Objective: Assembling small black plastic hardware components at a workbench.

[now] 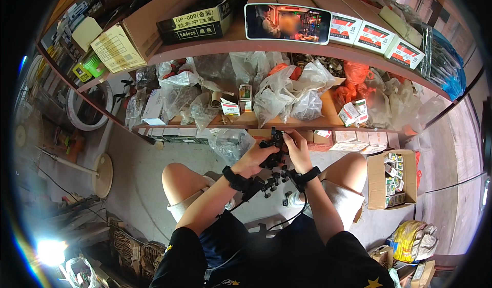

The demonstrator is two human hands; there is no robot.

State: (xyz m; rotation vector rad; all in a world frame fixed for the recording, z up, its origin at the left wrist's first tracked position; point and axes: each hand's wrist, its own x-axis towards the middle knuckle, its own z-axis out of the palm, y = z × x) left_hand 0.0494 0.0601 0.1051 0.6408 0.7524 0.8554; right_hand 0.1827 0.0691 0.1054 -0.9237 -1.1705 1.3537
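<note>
In front of my knees, my left hand (251, 158) is closed round a cluster of small black parts (274, 155) with knob-like ends. From the other side, my right hand (298, 151) pinches at the upper part of the same cluster with thumb and fingers. What exactly the fingertips grip is too small and dark to tell. Just below the hands, more black knobbed pieces (271, 184) show between my wrists; whether they join the held cluster I cannot tell. A black band circles each wrist.
A phone (287, 24) playing a video leans on the upper shelf. Clear plastic bags (289, 93) and small boxes (246, 97) crowd the shelf below. On the floor at right stands an open carton (376, 185) of small boxes. A round beige disc on a pole (103, 175) stands left.
</note>
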